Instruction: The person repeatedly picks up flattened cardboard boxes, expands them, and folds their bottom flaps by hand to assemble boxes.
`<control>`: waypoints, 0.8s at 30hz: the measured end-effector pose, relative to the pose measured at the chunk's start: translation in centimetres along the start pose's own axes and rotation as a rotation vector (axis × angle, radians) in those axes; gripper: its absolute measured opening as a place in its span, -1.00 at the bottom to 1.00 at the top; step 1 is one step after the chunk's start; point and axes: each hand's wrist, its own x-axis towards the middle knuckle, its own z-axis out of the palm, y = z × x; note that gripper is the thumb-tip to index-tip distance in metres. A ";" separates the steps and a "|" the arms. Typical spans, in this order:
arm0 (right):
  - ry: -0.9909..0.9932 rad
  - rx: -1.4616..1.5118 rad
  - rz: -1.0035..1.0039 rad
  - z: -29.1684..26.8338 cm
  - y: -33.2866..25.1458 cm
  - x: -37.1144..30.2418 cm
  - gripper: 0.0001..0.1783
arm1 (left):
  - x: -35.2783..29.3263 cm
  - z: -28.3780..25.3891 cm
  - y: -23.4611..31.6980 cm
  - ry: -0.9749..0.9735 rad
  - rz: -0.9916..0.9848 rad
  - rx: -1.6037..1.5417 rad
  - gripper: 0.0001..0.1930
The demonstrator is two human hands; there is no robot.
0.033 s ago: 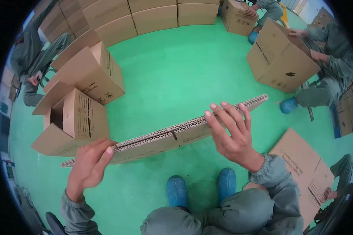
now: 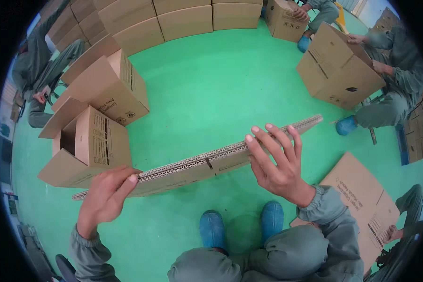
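A flattened cardboard box [image 2: 188, 181], folded double, stands tilted across in front of me, its fluted edge uppermost. My left hand [image 2: 105, 195] grips this edge near its left end, thumb on top and the other fingers partly hidden. Over the right part of the edge lies my right hand [image 2: 279, 171], its fingers stretched and spread, touching the cardboard. The tips of these fingers reach past the edge.
Open cardboard boxes [image 2: 110, 141] stand at left, with stacked closed boxes [image 2: 185, 23] behind. At right, a co-worker [image 2: 395, 80] handles an open box [image 2: 336, 70]. Another flat cardboard piece [image 2: 362, 202] lies by a person's hand at lower right. My blue shoes [image 2: 213, 229] rest on the green floor.
The hands and the flattened box stay almost in place. My right hand's fingers shift slightly, and more of its thumb side shows.
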 end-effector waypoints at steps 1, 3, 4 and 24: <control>0.059 0.032 0.050 -0.1 -0.5 -0.4 -0.49 | 0.8 -0.7 0.0 -0.167 -0.092 -0.092 -0.54; 0.125 0.084 0.091 -1.0 -1.7 -1.6 -0.48 | 2.1 -1.7 1.2 -0.228 -0.151 -0.091 -0.55; 0.185 0.125 0.128 -1.6 -2.4 -2.7 -0.51 | 2.2 -1.7 1.6 -0.289 -0.200 -0.096 -0.56; -0.708 0.772 -0.370 9.9 -8.2 1.5 -0.71 | 4.0 7.6 0.0 -0.031 -0.683 -0.685 -0.02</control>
